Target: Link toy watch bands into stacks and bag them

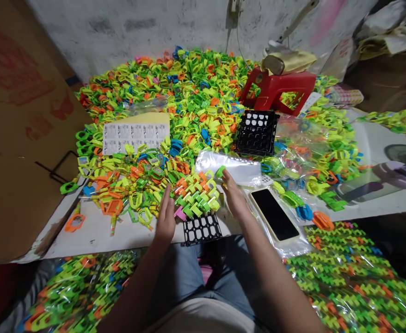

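A black grid tray (203, 230) lies at the table's front edge, its near cells bare. Rows of yellow, green and orange plastic toy watches (196, 194) stand packed over its far part, with a pink one at the near left corner. Along the left side of these rows, my left hand (166, 215) is held upright with its fingers stretched out and nothing in it. My right hand (233, 194) is at the right side, its fingertips on a green toy watch (220, 172). Its grip is partly hidden.
A heap of loose toy watches (196, 92) covers the table behind. Around me are a label sheet (135, 137), a second black tray (256, 132), a red stool (281, 90), a phone (275, 214), clear plastic bags (230, 169) and a cardboard box (22, 129) at left.
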Available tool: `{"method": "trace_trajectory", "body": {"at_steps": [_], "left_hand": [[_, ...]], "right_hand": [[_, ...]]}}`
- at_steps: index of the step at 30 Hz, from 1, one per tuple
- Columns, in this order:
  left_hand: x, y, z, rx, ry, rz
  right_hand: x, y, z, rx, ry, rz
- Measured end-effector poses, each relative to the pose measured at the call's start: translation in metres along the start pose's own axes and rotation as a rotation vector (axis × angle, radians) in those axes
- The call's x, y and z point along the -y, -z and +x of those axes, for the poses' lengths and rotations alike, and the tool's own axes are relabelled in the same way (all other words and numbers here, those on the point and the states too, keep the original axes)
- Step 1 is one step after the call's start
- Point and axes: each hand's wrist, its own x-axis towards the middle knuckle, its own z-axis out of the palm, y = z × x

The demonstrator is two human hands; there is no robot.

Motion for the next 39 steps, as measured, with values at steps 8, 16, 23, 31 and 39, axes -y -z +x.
{"method": "trace_trajectory", "body": {"at_steps": [8,16,23,31,39], "left_hand": [[-0.004,-0.019,0.008,0.053,0.031,-0.124],[-0.002,-0.017,0.011,0.139,-0.022,-0.16],[0.01,0.022,-0.017,0.002,0.05,-0.219],[0.048,0.071,-0.05,-0.007,-0.196,0.654],[0.046,0.056,-0.031,0.058,-0.22,0.78]], "right_hand": [[0.013,-0.04,0.011,0.183,-0.008,-0.002],[0.011,-0.039,0.01,0.163,-0.047,-0.007],[-0.004,-0.006,-0.02,-0.161,-0.032,0.07],[-0.025,-0.026,-0.124,0.036,0.409,-0.539],[-0.014,-0.047,-0.143,0.21,0.655,-0.681]]}}
